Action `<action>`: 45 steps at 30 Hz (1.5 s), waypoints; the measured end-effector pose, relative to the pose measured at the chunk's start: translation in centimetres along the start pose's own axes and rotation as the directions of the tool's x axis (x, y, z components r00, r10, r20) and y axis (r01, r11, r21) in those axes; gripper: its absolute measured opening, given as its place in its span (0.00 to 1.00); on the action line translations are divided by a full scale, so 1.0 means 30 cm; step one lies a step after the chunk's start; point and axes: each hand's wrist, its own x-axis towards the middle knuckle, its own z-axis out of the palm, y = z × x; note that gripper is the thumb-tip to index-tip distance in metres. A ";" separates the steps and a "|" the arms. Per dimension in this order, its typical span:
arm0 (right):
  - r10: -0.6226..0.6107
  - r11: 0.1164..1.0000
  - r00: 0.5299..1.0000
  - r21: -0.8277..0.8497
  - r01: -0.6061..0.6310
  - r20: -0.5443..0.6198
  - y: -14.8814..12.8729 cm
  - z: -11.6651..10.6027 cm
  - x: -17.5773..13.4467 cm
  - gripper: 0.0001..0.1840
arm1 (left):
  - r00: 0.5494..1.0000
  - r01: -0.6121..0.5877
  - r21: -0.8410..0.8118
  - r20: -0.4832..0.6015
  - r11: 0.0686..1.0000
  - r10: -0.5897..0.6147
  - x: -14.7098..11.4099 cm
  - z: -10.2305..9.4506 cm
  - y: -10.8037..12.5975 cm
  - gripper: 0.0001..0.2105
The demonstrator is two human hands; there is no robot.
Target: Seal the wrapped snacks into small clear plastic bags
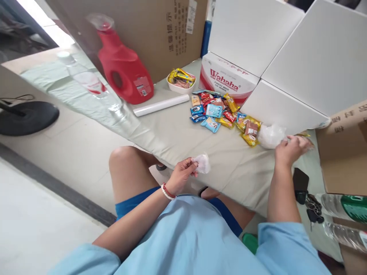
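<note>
Whitish, see-through film forms a small pouch [203, 163] in the left hand [184, 173], whose grip is clamped on one end with thumb and fingers, close to the near edge of the cloth-covered table [183, 131]. Farther right, the right hand [292, 149] reaches over the tabletop just beside a puffed translucent bag [272, 136]; its fingers are blurred, and I cannot tell whether that grip is closed on anything. Yellow and brown packets [251, 130] lie at the bag's left, next to a heap of wrapped snacks [213, 110] in blue, red and yellow in front of the Wahaha box [226, 78]. To the left of the heap stand a white bowl [177, 89] of yellow and pinkish packets and a red jug [126, 65], with a white roll [162, 105] lying before them. A clear bottle [88, 82] stands left of the jug. Keys [314, 208] lie near the right forearm.
</note>
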 end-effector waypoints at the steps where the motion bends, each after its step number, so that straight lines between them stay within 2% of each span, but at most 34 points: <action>1: 0.027 0.997 1.000 0.073 -0.026 -0.005 -0.038 -0.013 -0.072 0.10 | 1.000 0.013 -0.021 0.020 1.000 -0.013 0.000 0.004 -0.004 0.15; 2: 0.069 0.976 0.995 0.203 -0.082 0.071 -0.081 -0.028 -0.159 0.13 | 0.999 0.021 -0.036 0.041 0.999 -0.019 0.000 0.011 -0.009 0.16; 3: 0.100 0.913 0.964 0.363 -0.187 0.246 -0.127 -0.043 -0.255 0.16 | 0.998 0.024 -0.045 0.066 0.999 -0.021 0.001 0.022 -0.014 0.16; 4: 0.063 0.796 0.865 0.498 -0.344 0.497 -0.175 -0.055 -0.353 0.19 | 0.995 0.027 -0.046 0.098 0.999 -0.022 0.003 0.034 -0.020 0.16; 5: -0.017 0.654 0.711 0.546 -0.523 0.702 -0.220 -0.062 -0.446 0.23 | 0.991 0.028 -0.040 0.134 0.999 -0.022 0.006 0.048 -0.025 0.16; 6: -0.105 0.529 0.546 0.512 -0.677 0.831 -0.260 -0.065 -0.525 0.26 | 0.985 0.027 -0.028 0.169 0.999 -0.022 0.010 0.061 -0.028 0.16; 7: -0.181 0.448 0.417 0.452 -0.772 0.891 -0.290 -0.063 -0.586 0.28 | 0.981 0.023 -0.010 0.195 1.000 -0.021 0.015 0.071 -0.030 0.16; 8: -0.216 0.389 0.335 0.396 -0.832 0.917 -0.307 -0.059 -0.627 0.27 | 0.978 0.019 0.014 0.206 1.000 -0.021 0.022 0.079 -0.031 0.16; 9: -0.197 0.351 0.317 0.369 -0.860 0.928 -0.311 -0.054 -0.648 0.25 | 0.980 0.016 0.040 0.196 0.999 -0.024 0.029 0.083 -0.032 0.16; 10: -0.133 0.324 0.351 0.376 -0.868 0.927 -0.301 -0.049 -0.652 0.23 | 0.986 0.019 0.063 0.165 0.998 -0.029 0.037 0.083 -0.033 0.17; 12: 0.062 0.289 0.480 0.445 -0.848 0.875 -0.254 -0.047 -0.628 0.20 | 0.997 0.038 0.086 0.063 0.996 -0.044 0.051 0.075 -0.042 0.17; 14: 0.207 0.277 0.572 0.513 -0.812 0.794 -0.198 -0.054 -0.589 0.19 | 0.998 0.061 0.081 -0.025 0.995 -0.059 0.060 0.061 -0.058 0.17; 16: 0.252 0.292 0.614 0.546 -0.785 0.748 -0.160 -0.071 -0.559 0.19 | 0.997 0.047 0.086 -0.068 0.995 -0.041 0.060 0.050 -0.076 0.16; 18: 0.255 0.306 0.617 0.543 -0.782 0.744 -0.150 -0.096 -0.550 0.19 | 0.994 -0.019 0.156 -0.102 0.988 0.035 0.051 0.045 -0.085 0.12; 19: 0.241 0.309 0.591 0.516 -0.799 0.770 -0.157 -0.110 -0.554 0.19 | 0.989 -0.070 0.221 -0.115 0.973 0.098 0.044 0.046 -0.085 0.09; 20: 0.213 0.307 0.539 0.468 -0.829 0.815 -0.170 -0.124 -0.563 0.20 | 0.978 -0.134 0.298 -0.115 0.945 0.175 0.036 0.048 -0.081 0.07; 21: 0.169 0.297 0.464 0.404 -0.866 0.870 -0.188 -0.136 -0.577 0.20 | 0.962 -0.206 0.379 -0.092 0.902 0.258 0.028 0.052 -0.075 0.04; 23: 0.057 0.244 0.295 0.273 -0.931 0.954 -0.234 -0.148 -0.610 0.24 | 0.918 -0.357 0.510 0.038 0.783 0.395 0.012 0.063 -0.059 0.04; 24: 0.014 0.202 0.240 0.232 -0.951 0.971 -0.259 -0.146 -0.627 0.25 | 0.893 -0.427 0.546 0.128 0.721 0.432 0.004 0.069 -0.052 0.06; 25: -0.001 0.149 0.226 0.224 -0.963 0.974 -0.280 -0.138 -0.642 0.25 | 0.869 -0.484 0.568 0.219 0.666 0.444 -0.002 0.074 -0.046 0.08; 26: 0.020 0.089 0.248 0.246 -0.965 0.968 -0.297 -0.127 -0.653 0.24 | 0.847 -0.527 0.582 0.299 0.619 0.439 -0.008 0.078 -0.043 0.09; 28: 0.135 -0.005 0.338 0.342 -0.940 0.931 -0.313 -0.101 -0.664 0.21 | 0.815 -0.579 0.595 0.403 0.558 0.416 -0.018 0.082 -0.040 0.10; 30: 0.237 -0.039 0.409 0.429 -0.902 0.881 -0.304 -0.084 -0.663 0.20 | 0.813 -0.583 0.578 0.410 0.572 0.414 -0.025 0.083 -0.040 0.09; 31: 0.253 -0.036 0.425 0.447 -0.894 0.869 -0.294 -0.082 -0.661 0.20 | 0.830 -0.557 0.552 0.372 0.620 0.415 -0.027 0.084 -0.040 0.09; 33: 0.220 0.009 0.423 0.432 -0.902 0.879 -0.273 -0.088 -0.658 0.18 | 0.903 -0.429 0.475 0.227 0.768 0.364 -0.025 0.089 -0.042 0.11; 35: 0.143 0.079 0.397 0.389 -0.918 0.907 -0.257 -0.099 -0.661 0.17 | 0.969 -0.248 0.395 0.114 0.885 0.220 -0.017 0.102 -0.050 0.12; 37: 0.070 0.143 0.376 0.364 -0.920 0.924 -0.250 -0.106 -0.667 0.19 | 0.990 -0.111 0.377 0.122 0.920 0.070 -0.008 0.117 -0.061 0.11; 38: 0.059 0.170 0.391 0.377 -0.910 0.918 -0.249 -0.107 -0.669 0.20 | 0.990 -0.081 0.390 0.139 0.917 0.029 -0.005 0.124 -0.067 0.11; 39: 0.076 0.197 0.430 0.410 -0.891 0.899 -0.248 -0.107 -0.669 0.21 | 0.990 -0.074 0.411 0.138 0.908 0.018 -0.003 0.130 -0.072 0.10; 42: 0.226 0.303 0.613 0.543 -0.783 0.757 -0.245 -0.109 -0.663 0.21 | 0.991 -0.126 0.505 0.036 0.854 0.126 -0.012 0.141 -0.075 0.09; 43: 0.253 0.336 0.653 0.568 -0.751 0.714 -0.245 -0.111 -0.661 0.22 | 0.985 -0.152 0.530 0.013 0.835 0.171 -0.017 0.143 -0.072 0.09; 44: 0.252 0.364 0.673 0.577 -0.731 0.695 -0.246 -0.112 -0.659 0.23 | 0.979 -0.175 0.544 0.011 0.820 0.201 -0.022 0.145 -0.069 0.08; 45: 0.230 0.391 0.674 0.568 -0.724 0.702 -0.248 -0.113 -0.660 0.24 | 0.976 -0.192 0.546 0.019 0.815 0.217 -0.027 0.146 -0.067 0.08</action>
